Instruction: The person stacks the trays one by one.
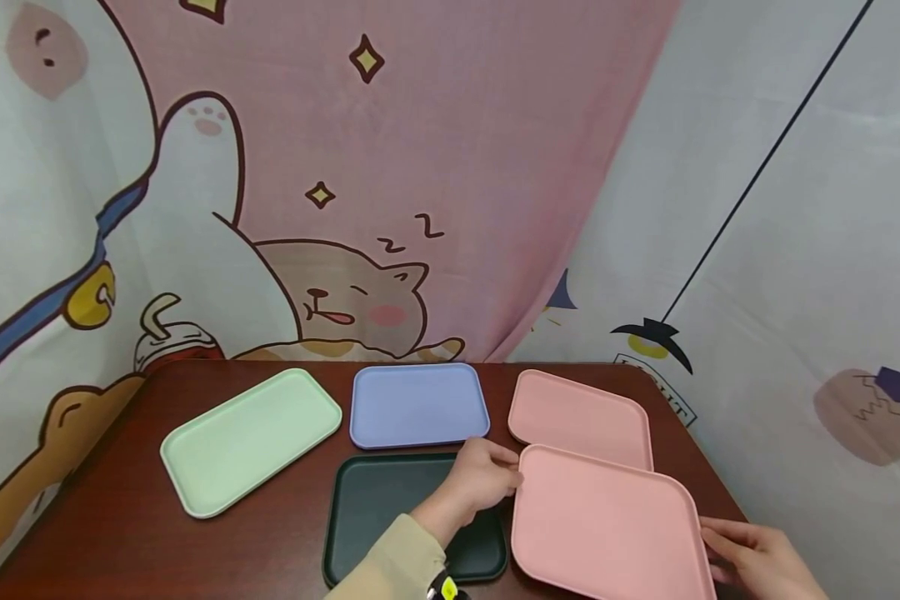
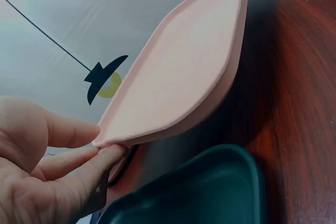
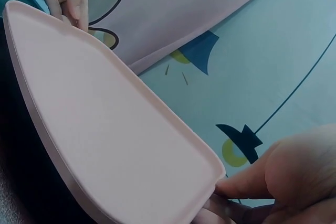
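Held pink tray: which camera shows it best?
The head view: it shows nearly all of the held pink tray from above, with only its near edge cut by the frame. The left wrist view shows it slanted, cut off at the top; the right wrist view cuts it off at the bottom.

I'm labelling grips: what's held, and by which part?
The nearer pink tray, by opposite edges: left hand on the left, right hand on the right.

The pink tray (image 1: 611, 527) in the left hand (image 1: 483, 477) and dark green tray (image 1: 382, 498) beneath that hand look smooth, matt plastic; the surface (image 1: 262, 546), glossy wood; the backdrop (image 1: 495, 125), matt cloth.
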{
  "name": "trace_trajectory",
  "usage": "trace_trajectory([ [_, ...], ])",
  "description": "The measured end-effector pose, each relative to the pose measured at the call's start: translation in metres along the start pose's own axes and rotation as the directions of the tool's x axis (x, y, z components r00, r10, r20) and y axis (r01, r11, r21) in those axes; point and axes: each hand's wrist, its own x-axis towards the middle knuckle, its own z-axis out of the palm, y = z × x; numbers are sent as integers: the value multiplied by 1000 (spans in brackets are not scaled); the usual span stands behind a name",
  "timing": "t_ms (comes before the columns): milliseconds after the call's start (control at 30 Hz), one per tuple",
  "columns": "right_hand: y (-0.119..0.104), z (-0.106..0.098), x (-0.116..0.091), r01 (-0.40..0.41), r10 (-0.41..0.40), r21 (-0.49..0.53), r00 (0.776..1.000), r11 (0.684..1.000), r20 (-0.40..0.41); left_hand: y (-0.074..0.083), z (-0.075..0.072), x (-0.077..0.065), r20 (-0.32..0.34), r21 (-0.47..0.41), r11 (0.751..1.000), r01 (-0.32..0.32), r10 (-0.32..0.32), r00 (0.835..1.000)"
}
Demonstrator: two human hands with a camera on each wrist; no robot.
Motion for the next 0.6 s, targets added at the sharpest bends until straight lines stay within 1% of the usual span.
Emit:
trace_trajectory([
  [200, -9, 1, -6, 9, -9, -5, 1000, 1000, -15, -2, -4, -2, -5, -30, 1000, 0, 0, 1000],
  [433, -19, 4, -12, 65, -66, -41, 997, 997, -32, -3, -11, -3, 0, -84, 996, -8, 8, 1000],
  [600, -22, 7, -11, 49, -49, -24, 999, 999, -24, -2, -18, -4, -16, -117, 993, -32, 31, 999],
])
